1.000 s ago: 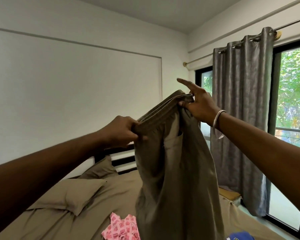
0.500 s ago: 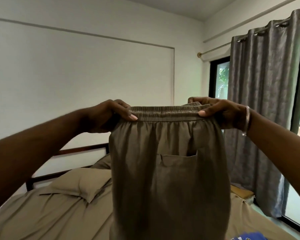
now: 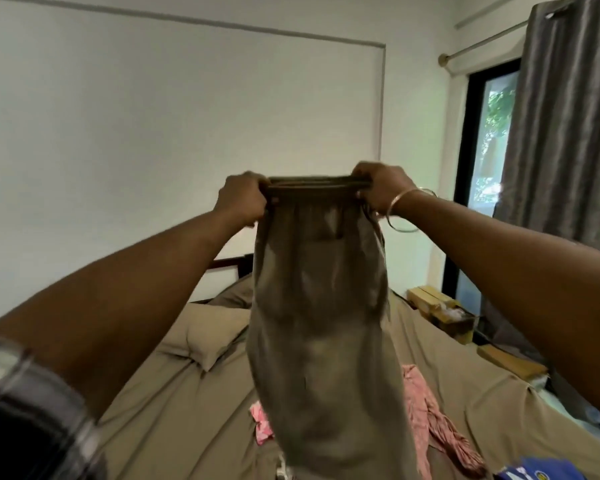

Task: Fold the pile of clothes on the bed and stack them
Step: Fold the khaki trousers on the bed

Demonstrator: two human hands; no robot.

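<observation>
Both hands clamped on the waistband: my left hand (image 3: 244, 199) grips one end, my right hand (image 3: 381, 188) the other, fingers curled over the elastic edge, the band stretched taut and roughly level between them at arm's length. Olive trousers (image 3: 321, 323) hang straight down from the grip, long axis vertical, lower legs dropping out of the bottom of the view, so I can't tell whether the hems touch anything. Neither hand is clearly nearer; both arms reach out about evenly. Garment sits between me and the bed (image 3: 174, 410), which lies below and beyond the hanging cloth. My read: next comes bringing one waistband end across to the other to halve the trousers lengthwise, then laying them down. Bed is covered in a tan sheet with a matching pillow (image 3: 205, 330) toward the headboard. Pink garment (image 3: 426, 407) lies crumpled just right of the trousers, blue item (image 3: 541, 471) at the near right corner. White wall ahead, grey curtain (image 3: 568, 116) and window to the right, boxes (image 3: 440, 311) on the floor beside the bed.
</observation>
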